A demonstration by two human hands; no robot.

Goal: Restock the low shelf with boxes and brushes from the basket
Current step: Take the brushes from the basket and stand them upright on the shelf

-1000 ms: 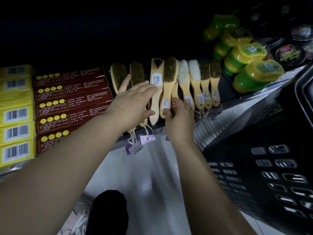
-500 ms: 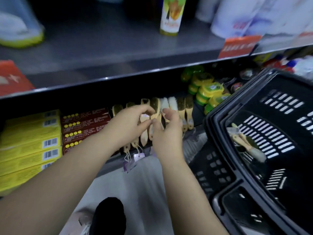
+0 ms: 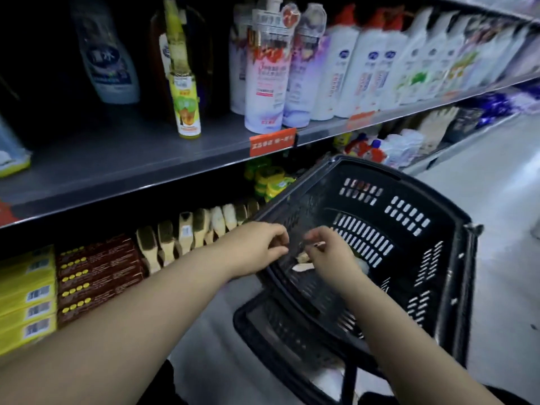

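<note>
Hovering over basket, L hand & R hand fingers curled; grip on anything unclear.

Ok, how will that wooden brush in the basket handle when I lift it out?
Probably stiff: the wooden brush shows a solid pale handle. Likely light for its size, being slim with a small white bristle head. It could snag on the slotted basket floor; the right hand hides part.

The left hand and right hand hovered with curled fingers at the near-left rim of a black slotted plastic basket, the right above a pale wooden brush inside. To the left stood bristled wooden brushes, brown boxes and yellow boxes.
</note>
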